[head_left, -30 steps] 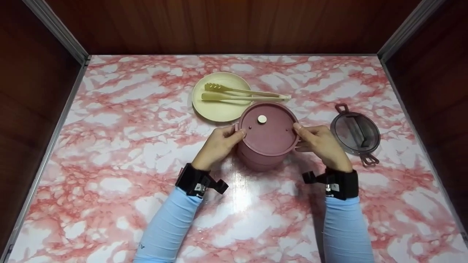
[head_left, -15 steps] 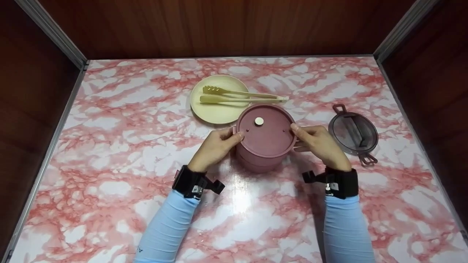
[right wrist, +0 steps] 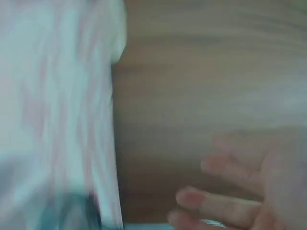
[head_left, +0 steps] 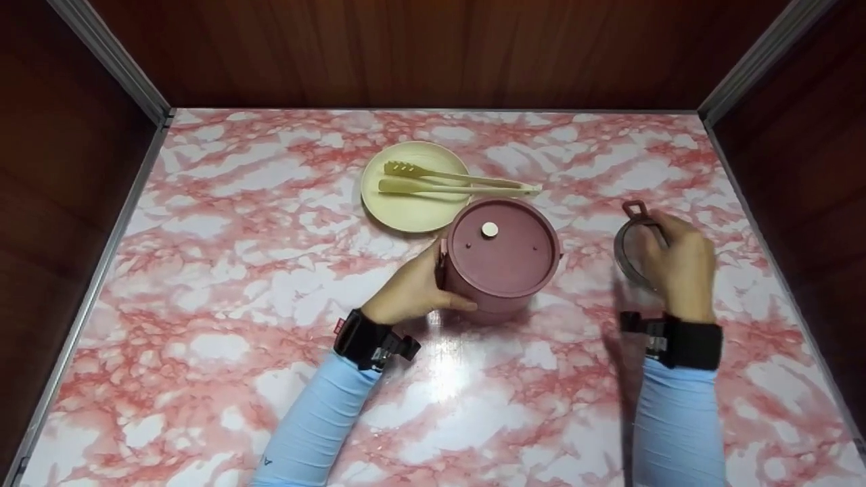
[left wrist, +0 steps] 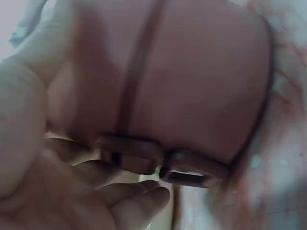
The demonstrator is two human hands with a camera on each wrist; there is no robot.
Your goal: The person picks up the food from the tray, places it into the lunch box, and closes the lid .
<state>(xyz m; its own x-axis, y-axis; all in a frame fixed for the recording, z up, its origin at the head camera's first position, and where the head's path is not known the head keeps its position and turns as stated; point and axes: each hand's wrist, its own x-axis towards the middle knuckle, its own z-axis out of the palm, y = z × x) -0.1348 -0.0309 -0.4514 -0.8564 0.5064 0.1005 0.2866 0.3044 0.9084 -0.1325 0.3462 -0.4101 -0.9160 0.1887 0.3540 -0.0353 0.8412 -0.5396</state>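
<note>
A lidded mauve pot (head_left: 504,253) with a small pale knob stands mid-table. My left hand (head_left: 413,287) holds its left side, thumb along the front wall and fingers round by the handles. In the left wrist view, two loop handles (left wrist: 194,170) sit side by side along the pot wall, with the fingertips close to them. To the right, my right hand (head_left: 683,264), blurred, is over a round see-through lid (head_left: 630,253) with a dark rim, covering most of it. Its fingers (right wrist: 230,206) look spread with nothing between them in the right wrist view.
Behind the pot, a pale yellow plate (head_left: 399,216) carries pale tongs (head_left: 467,186) whose joined end reaches past its rim. The marbled red-and-white table (head_left: 223,284) has a dark wooden wall (head_left: 433,54) along the back and walls at both sides.
My right hand has let go of the pot's right side and moved right to the see-through lid. My left thumb has come off the pot's top rim and down onto its front wall.
</note>
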